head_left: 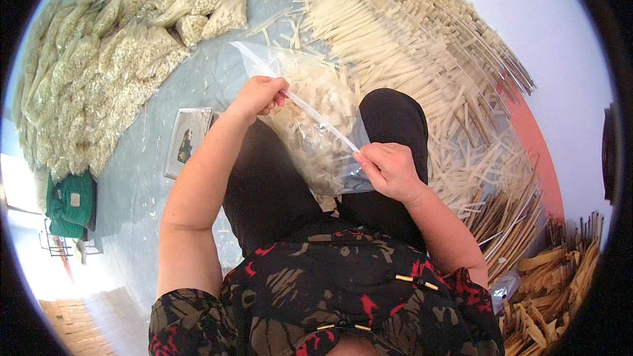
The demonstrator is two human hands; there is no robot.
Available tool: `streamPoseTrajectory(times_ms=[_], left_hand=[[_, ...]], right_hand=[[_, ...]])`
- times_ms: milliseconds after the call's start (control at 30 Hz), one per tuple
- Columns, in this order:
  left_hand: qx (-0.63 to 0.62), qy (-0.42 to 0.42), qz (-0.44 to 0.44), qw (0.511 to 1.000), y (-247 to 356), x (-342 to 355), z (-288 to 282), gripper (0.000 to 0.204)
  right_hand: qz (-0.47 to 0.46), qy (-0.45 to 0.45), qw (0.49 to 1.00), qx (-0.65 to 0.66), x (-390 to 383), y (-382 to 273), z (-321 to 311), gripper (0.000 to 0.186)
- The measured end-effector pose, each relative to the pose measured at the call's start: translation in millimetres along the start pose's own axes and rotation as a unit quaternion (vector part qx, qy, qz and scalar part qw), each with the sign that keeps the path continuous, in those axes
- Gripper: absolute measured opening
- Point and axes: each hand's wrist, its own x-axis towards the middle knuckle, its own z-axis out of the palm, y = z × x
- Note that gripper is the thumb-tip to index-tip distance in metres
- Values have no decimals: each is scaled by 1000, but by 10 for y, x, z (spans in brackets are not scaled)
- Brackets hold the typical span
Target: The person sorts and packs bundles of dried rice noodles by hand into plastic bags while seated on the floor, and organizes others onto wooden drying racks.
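A clear plastic bag (310, 125) full of pale, cut flat pieces rests between my black-clad thighs. Its white top edge runs diagonally from upper left to lower right. My left hand (262, 97) grips that edge at the upper left, fingers closed round it, with a loose end sticking out beyond. My right hand (386, 168) pinches the same edge at the lower right, thumb along it, above my right thigh.
Filled bags (99, 79) are piled at left, near green fabric items (69, 204). A scuffed metal tray (188, 144) lies left of me. Pale strips (409, 39) and thin rods cover the upper right floor, with brown dried material (547, 290) at lower right.
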Motion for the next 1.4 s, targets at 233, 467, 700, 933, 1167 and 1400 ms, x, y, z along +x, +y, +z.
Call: streamPoseTrajectory(times_ms=[233,467,700,933,1167,1400], left_hand=[[12,66,-2,998,105,239,-108,29],[116,146,40,982,58,607,-562,31],[-30,225,13,974,-45,954,-872,33],[-72,197,-2,978,-126,1048,-890,21],[-142,223,29,964,-110,1159,-912,13],[-162,273,57,946,-169,1275,-884,16]], right_hand=[[-4,14,1000,2,-11,14,-9,17],[-14,-9,1000,-25,-11,39,-8,16],[-17,-9,1000,-11,-18,36,-20,15],[-23,-26,999,-17,-8,57,-16,14],[-15,-24,999,-14,4,66,-21,14],[-2,-21,999,-37,-1,-3,7,14]])
